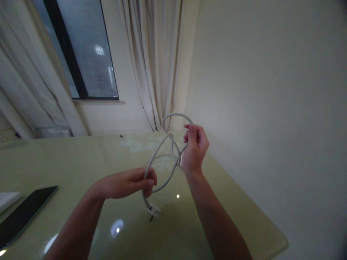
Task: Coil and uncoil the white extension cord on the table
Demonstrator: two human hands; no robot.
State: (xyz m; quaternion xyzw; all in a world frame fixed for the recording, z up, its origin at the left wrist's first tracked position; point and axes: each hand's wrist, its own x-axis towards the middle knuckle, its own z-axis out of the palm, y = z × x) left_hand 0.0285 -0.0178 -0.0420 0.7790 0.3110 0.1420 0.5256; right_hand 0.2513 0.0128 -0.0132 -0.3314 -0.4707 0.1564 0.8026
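A white power cable [173, 173] hangs in loose, crossing loops above the table. My left hand [141, 182] is closed around the lower left loop, its fingers curled over the cord. Below that hand dangles the cable's white plug [154, 210], its dark end pointing down. Higher up and to the right, my right hand [195, 146] pinches the upper loop between thumb and fingers. Between the two hands the cord crosses over itself. The cable's other end I cannot make out.
The glossy pale green table [235, 216] meets a plain wall on the right. A dark flat tablet-like device [27, 213] and a white object [9, 199] lie at the left. Behind the table hang curtains [154, 54] beside a window [86, 50].
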